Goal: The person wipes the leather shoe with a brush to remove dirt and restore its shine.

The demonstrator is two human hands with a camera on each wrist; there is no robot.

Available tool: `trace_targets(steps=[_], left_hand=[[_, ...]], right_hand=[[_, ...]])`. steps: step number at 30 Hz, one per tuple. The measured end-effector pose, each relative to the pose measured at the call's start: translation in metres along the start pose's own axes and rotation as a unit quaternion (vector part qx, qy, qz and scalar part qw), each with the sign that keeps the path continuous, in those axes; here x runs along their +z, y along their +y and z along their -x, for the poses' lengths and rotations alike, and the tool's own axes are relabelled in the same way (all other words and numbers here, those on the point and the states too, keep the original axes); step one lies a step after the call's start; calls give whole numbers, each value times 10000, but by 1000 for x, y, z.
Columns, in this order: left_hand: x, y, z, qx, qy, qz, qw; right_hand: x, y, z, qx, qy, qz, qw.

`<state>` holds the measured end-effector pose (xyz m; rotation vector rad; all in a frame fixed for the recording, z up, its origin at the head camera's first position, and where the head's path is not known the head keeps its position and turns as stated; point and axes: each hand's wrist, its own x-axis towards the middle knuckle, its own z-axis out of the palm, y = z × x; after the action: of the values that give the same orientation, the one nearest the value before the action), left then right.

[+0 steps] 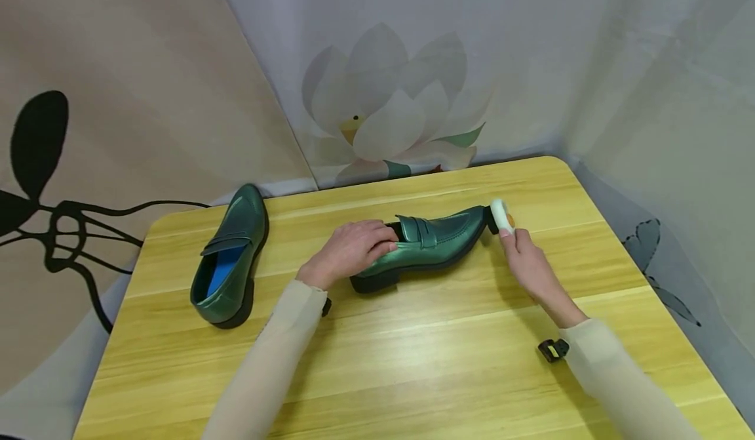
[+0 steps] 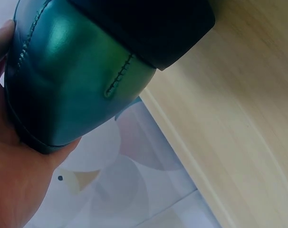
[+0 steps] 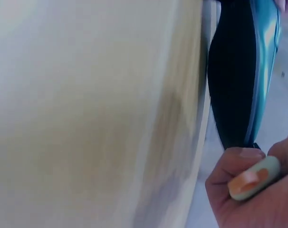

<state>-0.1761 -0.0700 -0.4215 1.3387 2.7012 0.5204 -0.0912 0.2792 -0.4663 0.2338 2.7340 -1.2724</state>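
Observation:
A shiny dark-green loafer (image 1: 436, 246) is held with its toe to the right and its black sole (image 3: 233, 76) downward. My left hand (image 1: 354, 246) grips it at the opening, fingers inside; the left wrist view shows the heel end (image 2: 82, 90) close up. In my right hand (image 1: 531, 263) is a small shoe brush (image 1: 500, 216) with a white back, an orange patch and dark bristles. Its bristles are right at the toe tip. The right wrist view shows the fingers curled round the brush.
The matching green loafer (image 1: 232, 260), with a blue insole, stands on the left of the wooden table (image 1: 413, 361), toe toward the back. Behind the table hangs a pale cloth (image 1: 519, 66) printed with a lotus flower.

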Motion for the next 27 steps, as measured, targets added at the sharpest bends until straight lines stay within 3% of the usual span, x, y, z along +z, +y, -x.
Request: trace_targets(steps=[5, 10, 18, 22, 25, 27], left_hand=[[-2, -3, 1, -45, 0, -37, 10000], [-3, -5, 1, -64, -45, 23, 10000], [-1, -8, -2, -85, -25, 91, 9999], [0, -9, -4, -190, -142, 240, 9994], [-1, -9, -5, -347, -144, 342, 9987], [-1, -10, -4, -441, -128, 385, 9982]], right_hand=[[14, -10, 25, -524, 142, 516, 9972], [26, -14, 37, -977, 268, 1200, 9876], [13, -4, 11, -911, 523, 1148, 9878], [18, -3, 15, -994, 441, 1143, 9875], [30, -6, 26, -1513, 374, 1290, 9793], [38, -8, 33, -2064, 369, 1513, 9660]])
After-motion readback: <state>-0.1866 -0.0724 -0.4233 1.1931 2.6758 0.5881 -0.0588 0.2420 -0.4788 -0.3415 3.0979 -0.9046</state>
